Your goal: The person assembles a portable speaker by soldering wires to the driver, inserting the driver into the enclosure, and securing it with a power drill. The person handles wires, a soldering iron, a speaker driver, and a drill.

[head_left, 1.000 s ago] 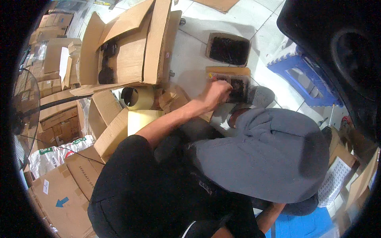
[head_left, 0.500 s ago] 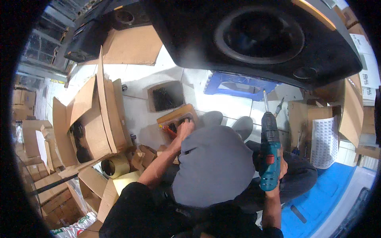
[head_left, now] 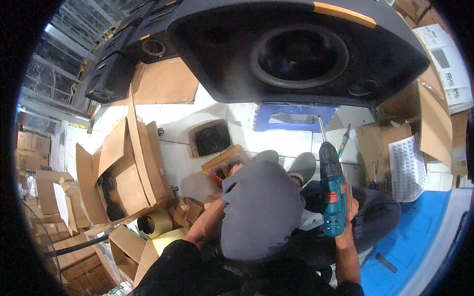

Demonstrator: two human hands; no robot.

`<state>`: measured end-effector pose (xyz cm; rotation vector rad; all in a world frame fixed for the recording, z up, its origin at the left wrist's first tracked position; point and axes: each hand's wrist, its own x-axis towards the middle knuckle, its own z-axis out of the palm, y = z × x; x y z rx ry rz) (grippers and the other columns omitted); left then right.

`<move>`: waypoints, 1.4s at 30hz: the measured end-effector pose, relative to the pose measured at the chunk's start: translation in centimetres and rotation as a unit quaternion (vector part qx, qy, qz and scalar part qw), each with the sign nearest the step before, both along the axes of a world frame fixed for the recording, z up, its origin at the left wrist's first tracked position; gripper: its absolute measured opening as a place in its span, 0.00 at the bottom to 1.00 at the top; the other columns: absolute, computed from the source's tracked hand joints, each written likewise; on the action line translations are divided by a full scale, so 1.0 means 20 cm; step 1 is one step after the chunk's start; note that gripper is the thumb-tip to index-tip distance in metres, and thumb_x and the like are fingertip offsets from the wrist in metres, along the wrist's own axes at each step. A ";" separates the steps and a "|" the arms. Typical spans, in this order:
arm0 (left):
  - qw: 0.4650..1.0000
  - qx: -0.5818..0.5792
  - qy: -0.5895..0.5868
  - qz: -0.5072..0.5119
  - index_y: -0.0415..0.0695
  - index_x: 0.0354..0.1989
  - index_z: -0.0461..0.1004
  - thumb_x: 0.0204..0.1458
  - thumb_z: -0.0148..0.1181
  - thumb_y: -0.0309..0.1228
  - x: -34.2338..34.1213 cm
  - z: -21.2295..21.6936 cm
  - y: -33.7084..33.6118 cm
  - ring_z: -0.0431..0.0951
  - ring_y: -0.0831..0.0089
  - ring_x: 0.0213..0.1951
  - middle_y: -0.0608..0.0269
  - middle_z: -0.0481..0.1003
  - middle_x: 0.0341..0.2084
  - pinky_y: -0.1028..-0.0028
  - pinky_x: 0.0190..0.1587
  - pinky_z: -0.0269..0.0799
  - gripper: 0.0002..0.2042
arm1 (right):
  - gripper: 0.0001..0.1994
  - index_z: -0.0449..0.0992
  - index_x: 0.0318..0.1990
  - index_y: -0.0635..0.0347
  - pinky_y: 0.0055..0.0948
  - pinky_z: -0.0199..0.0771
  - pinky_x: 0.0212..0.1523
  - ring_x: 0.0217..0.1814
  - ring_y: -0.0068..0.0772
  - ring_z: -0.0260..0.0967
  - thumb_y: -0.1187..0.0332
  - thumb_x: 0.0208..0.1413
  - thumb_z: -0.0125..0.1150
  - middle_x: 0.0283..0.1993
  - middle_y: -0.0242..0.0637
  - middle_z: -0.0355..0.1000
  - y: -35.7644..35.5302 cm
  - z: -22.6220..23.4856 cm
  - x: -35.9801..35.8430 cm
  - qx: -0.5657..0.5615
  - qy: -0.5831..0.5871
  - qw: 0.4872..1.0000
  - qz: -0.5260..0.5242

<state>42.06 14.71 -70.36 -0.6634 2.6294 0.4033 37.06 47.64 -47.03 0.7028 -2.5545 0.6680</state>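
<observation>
Two hands at work: my right hand, frame centre-right, grips the drill, bit pointing up-frame. My left hand reaches into the tray at centre; its fingers are hidden, grip unclear.

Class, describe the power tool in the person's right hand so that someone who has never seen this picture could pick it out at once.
Start at the big black loudspeaker across the top, then drop past the blue plastic stool beneath it. Just right of the grey knee, the right hand holds a cordless drill upright. It is the only teal tool here, with a red switch and a long metal bit pointing up.
</observation>
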 end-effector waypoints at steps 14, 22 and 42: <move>0.998 0.049 0.006 0.024 0.36 0.47 0.75 0.58 0.53 0.28 0.04 -0.03 -0.09 0.80 0.61 0.40 0.51 0.76 0.42 0.66 0.42 0.79 0.12 | 0.29 0.71 0.54 0.80 0.33 0.80 0.31 0.29 0.37 0.79 0.67 0.47 0.69 0.41 0.55 0.78 -0.02 -0.01 -0.02 -0.103 0.054 0.992 0.042; 0.983 0.160 0.036 0.082 0.36 0.48 0.74 0.59 0.53 0.28 0.04 -0.08 -0.21 0.80 0.63 0.41 0.53 0.76 0.43 0.67 0.43 0.78 0.12 | 0.27 0.69 0.55 0.80 0.36 0.82 0.37 0.36 0.43 0.80 0.71 0.49 0.68 0.46 0.59 0.76 -0.03 0.03 -0.02 -0.139 0.017 0.988 0.063; 0.689 0.645 0.064 0.324 0.36 0.49 0.74 0.61 0.52 0.30 0.05 -0.23 -0.44 0.79 0.67 0.42 0.56 0.77 0.44 0.69 0.45 0.76 0.13 | 0.27 0.70 0.53 0.81 0.35 0.82 0.34 0.35 0.42 0.81 0.66 0.51 0.68 0.51 0.63 0.74 -0.01 -0.01 -0.02 -0.117 0.011 0.990 0.072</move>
